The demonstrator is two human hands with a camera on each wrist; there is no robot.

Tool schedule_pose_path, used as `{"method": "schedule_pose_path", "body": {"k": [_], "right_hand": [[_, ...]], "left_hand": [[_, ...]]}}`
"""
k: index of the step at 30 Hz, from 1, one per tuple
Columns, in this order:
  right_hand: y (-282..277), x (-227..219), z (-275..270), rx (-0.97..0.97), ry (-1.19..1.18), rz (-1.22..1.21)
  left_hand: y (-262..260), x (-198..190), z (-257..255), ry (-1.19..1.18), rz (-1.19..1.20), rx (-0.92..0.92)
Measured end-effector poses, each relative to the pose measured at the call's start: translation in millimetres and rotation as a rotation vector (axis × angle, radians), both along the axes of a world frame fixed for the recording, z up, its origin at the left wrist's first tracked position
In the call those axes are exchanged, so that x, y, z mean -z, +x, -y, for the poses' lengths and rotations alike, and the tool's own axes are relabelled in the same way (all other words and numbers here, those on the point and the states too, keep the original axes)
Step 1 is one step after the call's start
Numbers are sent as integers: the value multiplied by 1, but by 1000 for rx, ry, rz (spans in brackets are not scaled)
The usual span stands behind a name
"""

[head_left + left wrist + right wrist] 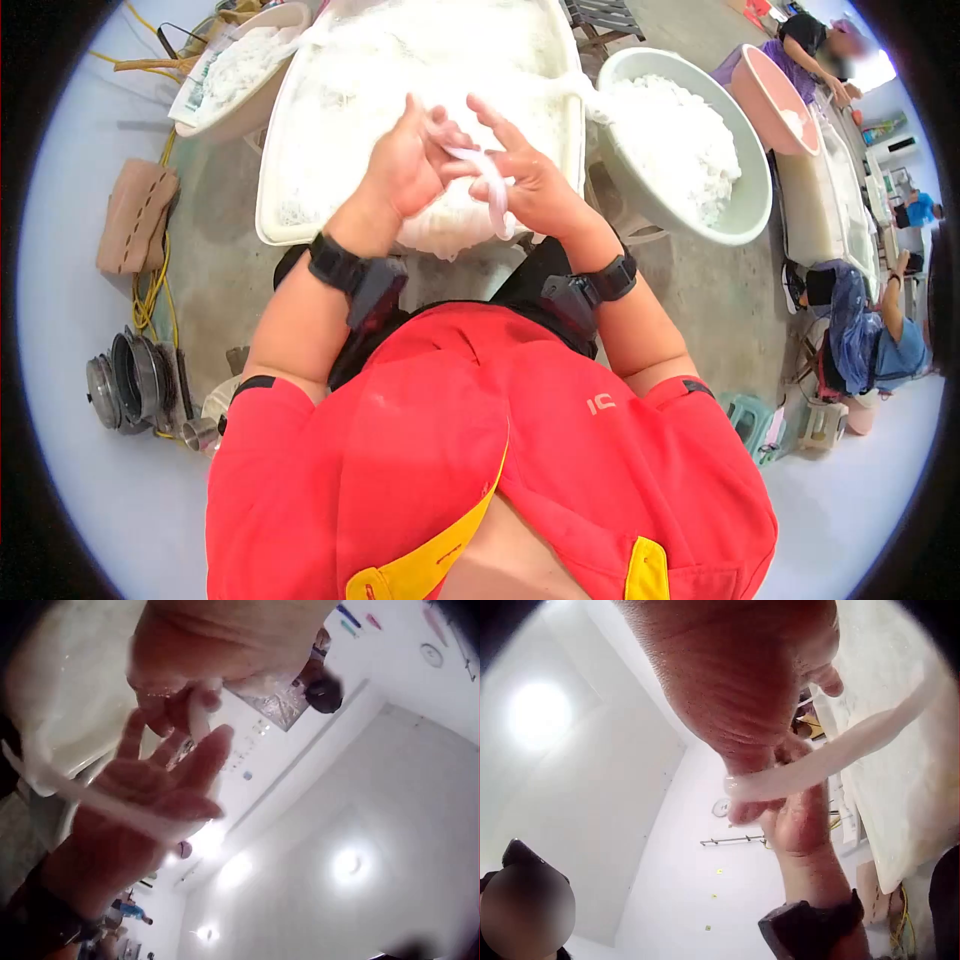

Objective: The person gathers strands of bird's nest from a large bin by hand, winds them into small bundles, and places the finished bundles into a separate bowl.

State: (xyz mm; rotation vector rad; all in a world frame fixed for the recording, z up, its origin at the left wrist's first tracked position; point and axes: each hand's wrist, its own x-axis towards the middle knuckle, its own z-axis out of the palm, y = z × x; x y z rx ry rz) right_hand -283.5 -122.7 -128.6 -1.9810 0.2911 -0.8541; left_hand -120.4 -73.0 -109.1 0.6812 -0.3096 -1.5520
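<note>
A long, pale, wet strip, ribbon-like and slightly see-through [495, 205], runs between the two hands above a large white tub [270, 215]. My left hand [400, 170] has its fingers bent in and pinches one part of the strip [199, 716] between thumb and fingers. Opposite it, my right hand [545, 190] spreads its fingers, with the strip lying across the thumb side and a loose length hanging toward my body. In the left wrist view the right palm [127, 787] faces the left fingers closely. The right wrist view shows the strip [832, 757] crossing in front of both hands.
Whitish material fills the tub. A pale green basin [755, 215] of white strips stands at right, a white basin [225, 125] at upper left. A pink basin [765, 100] and other people are farther right. Pots [140, 375] and yellow cord [150, 300] lie on the left.
</note>
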Motion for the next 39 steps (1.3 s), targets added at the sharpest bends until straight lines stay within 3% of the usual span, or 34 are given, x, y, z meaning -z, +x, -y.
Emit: {"method": "schedule_pose_path", "body": {"k": [1,3,5,6,9,10,13,14,16,17,18,21,22,23,25,26,29,30,32,34,36,38,39], "right_hand": [[1,-1,2,60,71,51],[1,-10,4,274,42,11],[-1,-22,2,535,19,-128],[-2,-21,4,606,-196,-92],[-4,-26,-3,670,-227,-234],[-3,-17,0,666,-343,-189],[-1,-24,-6,408,608,-89],[-1,-19,-8,307,657,80],[-6,-15,-7,245,821,61],[3,-14,-9,295,850,191],[12,-14,-13,341,868,323],[0,-4,-1,136,801,333],[-4,-7,2,160,756,187],[-7,-12,4,176,704,41],[-5,-30,0,232,368,-226],[-3,-25,4,178,335,-268],[6,-26,-4,219,356,-89],[6,-25,1,174,311,-33],[6,-26,2,147,563,91],[4,-29,7,185,797,228],[-3,-32,14,217,818,335],[-8,-28,22,242,771,424],[-4,-34,18,276,880,505]], "left_hand": [[-3,8,-4,14,-63,47],[-21,18,-11,92,30,-135],[-19,34,-22,-215,764,-139],[-20,34,-28,-372,1128,-139],[-47,27,-35,-209,1197,323],[-51,19,-34,-75,1104,313],[-56,31,-19,-70,847,36],[-55,34,-18,-125,824,47],[-49,35,-20,-207,674,236],[-45,35,-22,-247,597,328],[-42,31,-23,-207,465,372],[-30,12,-31,-78,63,490],[-18,8,-30,-102,178,449],[-13,6,-26,-199,566,290],[-6,0,-19,-386,1327,-70],[0,-4,-17,-384,1609,-85],[-10,13,-10,-404,1256,-288],[-16,17,-9,-379,952,-232],[-31,23,-13,-313,344,-108],[-34,16,-23,-328,370,54],[-32,9,-37,-364,426,297],[-35,9,-42,-345,413,378],[-37,9,-42,-331,407,419]]}}
